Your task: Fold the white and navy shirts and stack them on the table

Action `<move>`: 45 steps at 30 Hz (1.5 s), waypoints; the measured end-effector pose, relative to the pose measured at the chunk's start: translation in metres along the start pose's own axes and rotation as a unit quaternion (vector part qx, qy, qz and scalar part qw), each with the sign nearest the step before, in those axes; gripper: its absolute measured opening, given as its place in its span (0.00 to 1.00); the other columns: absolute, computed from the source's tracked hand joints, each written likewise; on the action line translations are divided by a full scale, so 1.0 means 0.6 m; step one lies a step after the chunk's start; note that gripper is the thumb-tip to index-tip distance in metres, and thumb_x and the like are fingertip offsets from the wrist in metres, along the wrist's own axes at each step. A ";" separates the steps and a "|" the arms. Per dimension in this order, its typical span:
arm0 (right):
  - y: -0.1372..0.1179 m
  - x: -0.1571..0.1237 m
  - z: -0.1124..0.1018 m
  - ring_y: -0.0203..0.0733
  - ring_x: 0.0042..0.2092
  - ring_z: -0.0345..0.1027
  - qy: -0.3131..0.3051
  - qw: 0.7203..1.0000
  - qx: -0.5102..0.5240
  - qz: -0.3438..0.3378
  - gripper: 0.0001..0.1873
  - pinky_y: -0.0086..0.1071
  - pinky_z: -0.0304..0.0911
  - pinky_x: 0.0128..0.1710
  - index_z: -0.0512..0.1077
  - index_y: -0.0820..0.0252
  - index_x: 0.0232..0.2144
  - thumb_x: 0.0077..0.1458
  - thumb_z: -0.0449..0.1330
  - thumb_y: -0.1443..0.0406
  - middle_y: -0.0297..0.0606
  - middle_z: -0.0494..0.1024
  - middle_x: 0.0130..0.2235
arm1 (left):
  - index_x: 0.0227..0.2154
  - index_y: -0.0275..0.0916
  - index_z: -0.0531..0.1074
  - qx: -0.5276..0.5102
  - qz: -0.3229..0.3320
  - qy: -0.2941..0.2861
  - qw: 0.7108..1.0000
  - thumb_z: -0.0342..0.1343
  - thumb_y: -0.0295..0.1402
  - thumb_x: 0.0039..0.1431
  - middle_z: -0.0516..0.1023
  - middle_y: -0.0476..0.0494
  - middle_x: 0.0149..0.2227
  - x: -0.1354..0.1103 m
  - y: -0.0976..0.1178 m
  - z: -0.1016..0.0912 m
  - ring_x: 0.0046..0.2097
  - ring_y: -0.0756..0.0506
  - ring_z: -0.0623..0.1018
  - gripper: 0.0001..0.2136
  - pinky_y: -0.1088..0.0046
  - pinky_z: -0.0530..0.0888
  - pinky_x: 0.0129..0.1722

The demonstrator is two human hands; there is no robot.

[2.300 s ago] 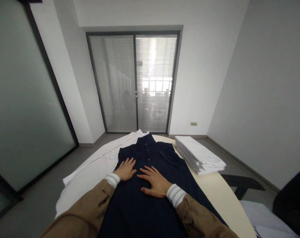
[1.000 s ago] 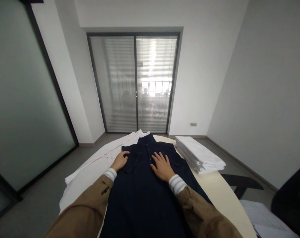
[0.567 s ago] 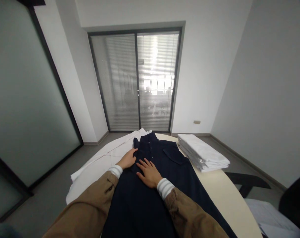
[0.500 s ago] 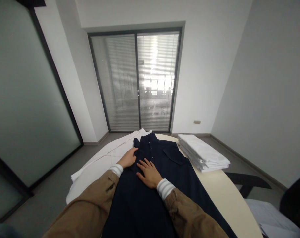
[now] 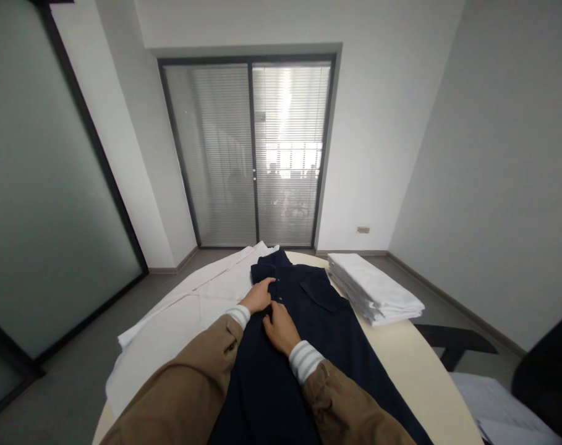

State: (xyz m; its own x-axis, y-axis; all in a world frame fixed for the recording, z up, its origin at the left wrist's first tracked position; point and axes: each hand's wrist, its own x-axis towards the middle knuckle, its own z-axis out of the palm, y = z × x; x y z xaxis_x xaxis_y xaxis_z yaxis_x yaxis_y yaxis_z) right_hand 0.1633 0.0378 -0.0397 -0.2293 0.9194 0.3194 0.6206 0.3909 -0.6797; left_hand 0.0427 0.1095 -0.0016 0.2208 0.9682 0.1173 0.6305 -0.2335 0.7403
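Note:
A navy shirt (image 5: 327, 334) with a collar and small buttons lies lengthwise on a round cream table, its collar at the far end. My left hand (image 5: 258, 295) is closed on the shirt's left front, beside the row of buttons. That side of the cloth is turned inward there. Just nearer to me, my right hand (image 5: 282, 327) has its fingers curled down on the cloth near the buttons. What its fingertips pinch is partly hidden. Left of the navy shirt, a white garment (image 5: 183, 315) is spread flat.
A stack of folded white cloth (image 5: 373, 287) stands on the right of the table (image 5: 420, 358). Beyond the right edge are a dark chair (image 5: 457, 340) and white sheets (image 5: 498, 402). A glass door with blinds (image 5: 285, 154) is ahead.
My left hand has moved right with the shirt's left edge, bringing it toward the buttons. My right hand has gone from lying spread flat to curled fingers on the cloth.

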 end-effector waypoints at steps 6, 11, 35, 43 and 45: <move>-0.006 -0.006 -0.014 0.48 0.51 0.63 0.063 0.996 -0.054 -0.028 0.33 0.37 0.61 0.53 0.60 0.60 0.60 0.51 0.55 0.72 0.45 0.71 0.50 | 0.67 0.30 0.48 -0.083 -0.030 -0.032 0.996 0.50 0.27 0.59 0.67 0.29 0.61 -0.017 -0.011 -0.016 0.62 0.42 0.69 0.33 0.66 0.65 0.60; -0.006 -0.011 -0.016 0.49 0.52 0.62 0.015 0.991 -0.123 -0.046 0.37 0.39 0.61 0.50 0.57 0.51 0.64 0.52 0.54 0.72 0.43 0.70 0.51 | 0.64 0.30 0.55 -0.066 -0.058 -0.061 0.994 0.49 0.40 0.62 0.78 0.33 0.50 -0.080 -0.010 -0.060 0.49 0.41 0.78 0.31 0.67 0.71 0.48; 0.015 0.050 -0.039 0.44 0.41 0.72 -0.035 0.993 0.027 0.112 0.18 0.34 0.63 0.45 0.76 0.64 0.44 0.48 0.62 0.67 0.41 0.79 0.38 | 0.27 0.41 0.68 0.235 -0.077 -0.252 0.936 0.63 0.35 0.43 0.72 0.50 0.25 -0.270 0.076 -0.120 0.27 0.44 0.74 0.10 0.71 0.65 0.27; 0.047 0.067 -0.064 0.33 0.28 0.67 -0.070 0.984 0.110 0.124 0.20 0.28 0.66 0.31 0.70 0.65 0.51 0.55 0.57 0.71 0.32 0.74 0.30 | 0.53 0.40 0.65 -0.104 0.062 -0.203 0.972 0.52 0.37 0.61 0.64 0.57 0.25 -0.262 0.127 -0.064 0.24 0.53 0.63 0.18 0.78 0.60 0.24; 0.054 0.067 -0.072 0.31 0.25 0.64 -0.078 0.980 0.131 0.129 0.19 0.26 0.65 0.27 0.69 0.64 0.52 0.57 0.55 0.70 0.30 0.72 0.28 | 0.46 0.38 0.71 -0.139 0.072 -0.176 0.972 0.51 0.37 0.62 0.66 0.53 0.28 -0.262 0.133 -0.028 0.26 0.53 0.65 0.13 0.78 0.62 0.25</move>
State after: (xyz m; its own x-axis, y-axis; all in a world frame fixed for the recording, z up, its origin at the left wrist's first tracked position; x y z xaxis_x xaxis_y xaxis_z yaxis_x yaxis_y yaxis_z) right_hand 0.2069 0.0856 -0.0206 -0.2138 0.9766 0.0233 0.4640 0.1225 -0.8773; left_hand 0.0458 -0.0599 0.0502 0.5634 0.8254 0.0352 0.3598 -0.2835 0.8889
